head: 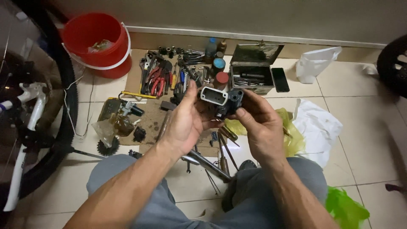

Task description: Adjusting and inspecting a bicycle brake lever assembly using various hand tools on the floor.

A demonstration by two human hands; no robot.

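Both my hands hold a small black metal part (222, 101) with a rectangular grey-rimmed opening on top, raised above the floor in front of my knees. My left hand (184, 121) cups it from the left, thumb up along its side. My right hand (260, 123) grips it from the right, fingers wrapped over its dark end. Below the hands lie a metal tube (207, 164) and thin loose tools (227, 146) on the tiled floor.
On cardboard (148, 116) ahead lie pliers, sockets and several tools, plus an open metal box (252, 72) and a phone (280, 79). A red bucket (97, 42) stands far left; a bicycle wheel and white fork (29, 127) at left. White rags (318, 123), yellow and green bags right.
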